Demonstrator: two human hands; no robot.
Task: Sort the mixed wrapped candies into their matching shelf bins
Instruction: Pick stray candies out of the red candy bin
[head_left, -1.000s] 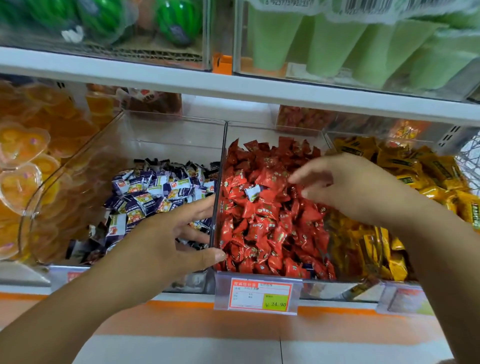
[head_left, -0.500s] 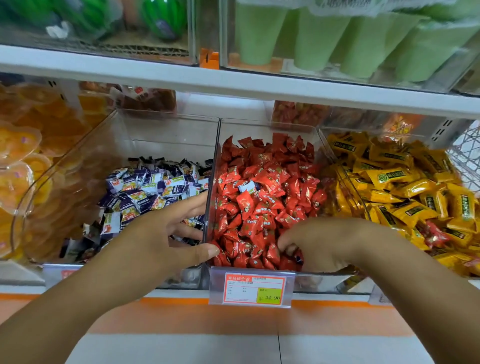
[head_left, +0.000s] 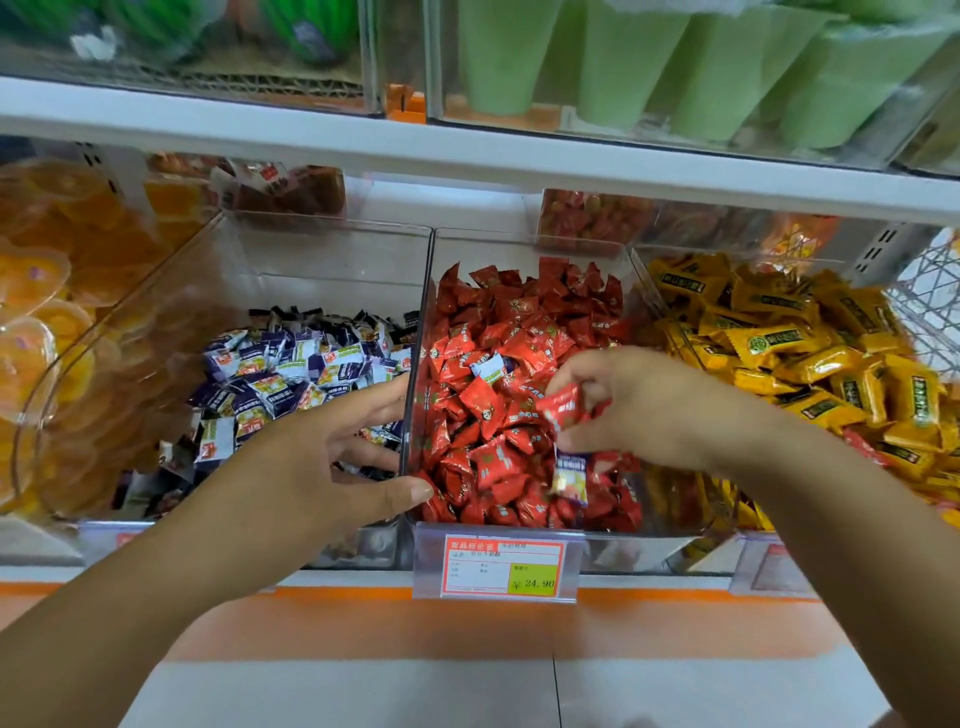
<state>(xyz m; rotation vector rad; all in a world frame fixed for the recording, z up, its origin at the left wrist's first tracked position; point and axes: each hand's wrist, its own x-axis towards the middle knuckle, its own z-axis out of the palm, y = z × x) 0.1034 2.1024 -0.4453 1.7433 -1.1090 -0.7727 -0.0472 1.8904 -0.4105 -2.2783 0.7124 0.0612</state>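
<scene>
The right hand (head_left: 639, 410) hangs over the middle bin (head_left: 519, 244) of red sweets, fingers clamped on a red candy (head_left: 563, 408) and a stray purple-white candy (head_left: 571, 475). Both look light and crinkly, probably slippery, so they are best pinched mid-body. The left hand (head_left: 322, 467) straddles the purple-white bin (head_left: 311, 260) wall, fingers loosely apart.

Reference: the middle bin (head_left: 519, 244). The left bin (head_left: 311, 260) adjoins its left wall, which my left hand (head_left: 311, 467) straddles; the right bin (head_left: 753, 257) adjoins its right wall. My right hand (head_left: 639, 410) holds wrapped candies (head_left: 563, 405) over its front part. The price tag (head_left: 501, 569) hangs on its front.
</scene>
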